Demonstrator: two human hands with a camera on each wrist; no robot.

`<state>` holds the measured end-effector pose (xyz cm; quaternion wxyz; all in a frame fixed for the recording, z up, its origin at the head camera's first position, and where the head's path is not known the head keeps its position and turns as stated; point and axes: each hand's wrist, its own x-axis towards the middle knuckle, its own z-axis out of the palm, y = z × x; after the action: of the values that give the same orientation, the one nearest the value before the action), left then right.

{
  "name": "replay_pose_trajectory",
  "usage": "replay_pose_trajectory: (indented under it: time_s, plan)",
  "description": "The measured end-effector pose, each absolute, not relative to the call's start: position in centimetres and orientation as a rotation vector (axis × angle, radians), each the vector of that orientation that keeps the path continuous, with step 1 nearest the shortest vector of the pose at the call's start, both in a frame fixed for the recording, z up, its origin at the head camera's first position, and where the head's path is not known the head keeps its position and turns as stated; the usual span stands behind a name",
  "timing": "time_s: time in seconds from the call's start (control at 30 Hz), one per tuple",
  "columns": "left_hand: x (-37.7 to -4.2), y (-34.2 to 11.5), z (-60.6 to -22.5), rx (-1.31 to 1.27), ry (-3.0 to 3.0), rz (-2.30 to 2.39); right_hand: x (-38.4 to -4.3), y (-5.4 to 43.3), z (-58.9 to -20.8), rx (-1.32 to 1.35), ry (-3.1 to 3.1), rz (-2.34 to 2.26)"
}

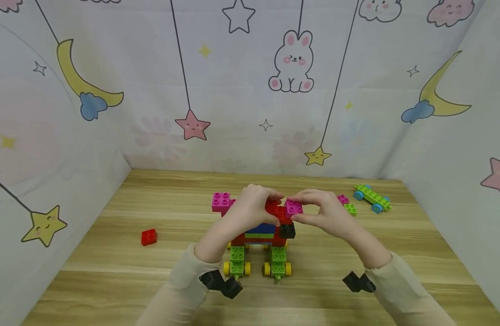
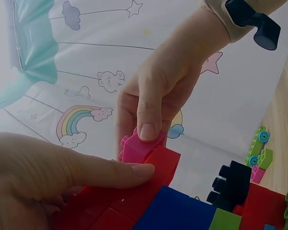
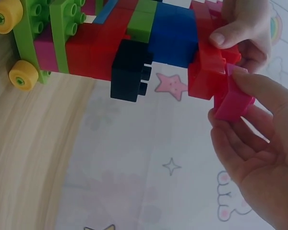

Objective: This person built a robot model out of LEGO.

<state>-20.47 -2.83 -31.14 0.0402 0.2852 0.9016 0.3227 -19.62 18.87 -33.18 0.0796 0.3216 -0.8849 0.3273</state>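
A brick model of stacked red, blue and lime bricks stands upright on green bases (image 1: 237, 260) with yellow wheels (image 3: 23, 75). My left hand (image 1: 254, 209) holds its upper red bricks (image 2: 134, 191), thumb lying along them. With thumb and fingers, my right hand (image 1: 327, 212) pinches a magenta brick (image 1: 293, 208) against the right end of those red bricks; whether its studs are locked on I cannot tell. Below it, a black brick (image 3: 129, 72) juts from the model's side. Another magenta brick (image 1: 221, 201) tops the left end. My left hand hides part of the model's top.
On the wooden table (image 1: 111, 271), a loose red brick (image 1: 149, 237) lies to the left. At the back right are a magenta brick (image 1: 343, 199), a lime brick (image 1: 350, 209) and a lime base with blue wheels (image 1: 373, 198). A patterned cloth (image 1: 241, 90) encloses the back and sides.
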Motion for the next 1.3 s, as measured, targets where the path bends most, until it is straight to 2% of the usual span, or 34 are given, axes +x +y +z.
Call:
replay_pose_trajectory:
  time_s: [1.3]
  plan:
    - [-20.57, -2.81, -31.25, 0.864, 2.778, 0.959, -19.70, 18.54, -32.90, 0.977, -2.690, 0.903]
